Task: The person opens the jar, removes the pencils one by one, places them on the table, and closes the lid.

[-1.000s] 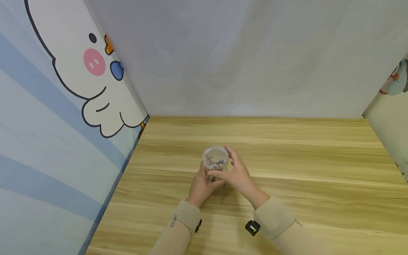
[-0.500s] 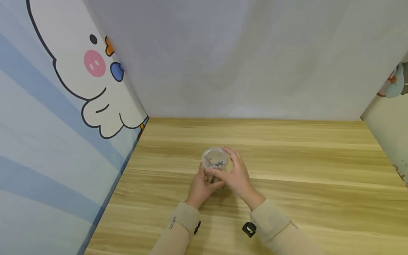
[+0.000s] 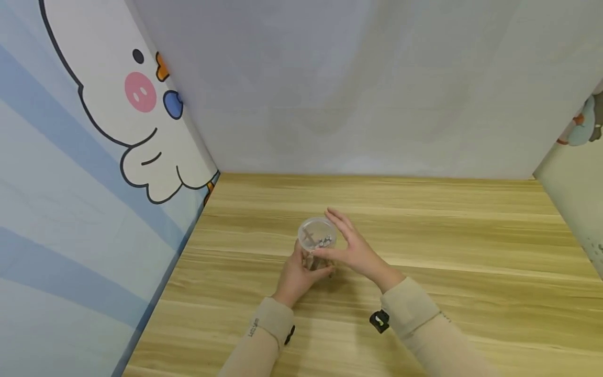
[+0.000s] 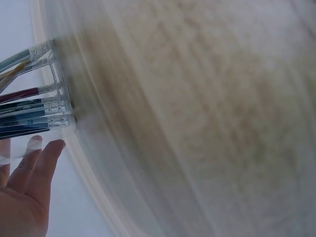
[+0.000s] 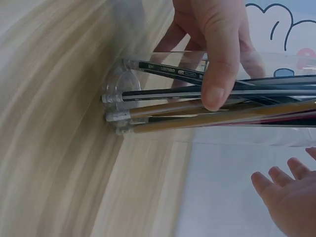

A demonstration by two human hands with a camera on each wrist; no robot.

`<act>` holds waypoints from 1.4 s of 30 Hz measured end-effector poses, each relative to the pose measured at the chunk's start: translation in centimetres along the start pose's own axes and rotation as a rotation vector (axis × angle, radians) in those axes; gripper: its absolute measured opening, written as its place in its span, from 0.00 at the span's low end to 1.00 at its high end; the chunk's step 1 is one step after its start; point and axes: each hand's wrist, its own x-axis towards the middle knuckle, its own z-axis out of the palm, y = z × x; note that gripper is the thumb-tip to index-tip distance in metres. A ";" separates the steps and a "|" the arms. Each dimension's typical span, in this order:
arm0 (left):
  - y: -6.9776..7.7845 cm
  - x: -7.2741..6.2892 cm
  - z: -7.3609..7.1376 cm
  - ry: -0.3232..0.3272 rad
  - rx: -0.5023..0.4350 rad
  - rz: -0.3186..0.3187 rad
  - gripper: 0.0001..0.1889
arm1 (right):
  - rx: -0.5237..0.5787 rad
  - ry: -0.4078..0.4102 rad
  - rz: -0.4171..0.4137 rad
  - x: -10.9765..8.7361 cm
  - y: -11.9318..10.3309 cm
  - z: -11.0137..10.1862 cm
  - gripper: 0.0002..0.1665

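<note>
The right edge of my right wrist view cuts off the clear container point(image 5: 237, 134); bottom centre in the head view, I can't read the sleeve lettering point(image 3: 253, 328).

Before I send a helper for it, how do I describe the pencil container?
Start at the wood-grain table and find the left hand. It grips an upright, cylindrical container. Unlike its neighbours, this is see-through, with pencils showing inside.
</note>
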 end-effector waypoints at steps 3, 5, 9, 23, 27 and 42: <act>0.1 0.0 0.0 0.002 0.005 -0.007 0.54 | 0.031 0.028 0.008 -0.4 0.2 0.4 0.57; 0.1 0.0 0.1 0.006 0.012 -0.001 0.53 | 0.062 0.068 0.001 -0.8 0.3 1.0 0.57; 0.0 0.0 0.1 0.028 0.039 0.016 0.50 | 0.105 0.164 -0.022 -1.7 0.7 2.6 0.55; -0.1 -0.1 0.2 0.077 0.117 0.095 0.49 | 0.094 0.415 0.010 -1.6 -0.8 5.4 0.54; -0.1 -0.1 0.2 0.075 0.135 0.124 0.48 | 0.098 0.381 0.043 -1.5 -1.0 5.5 0.58; 0.1 -0.2 -0.1 0.044 0.051 0.038 0.49 | 0.042 0.322 0.065 -0.4 -1.3 4.5 0.57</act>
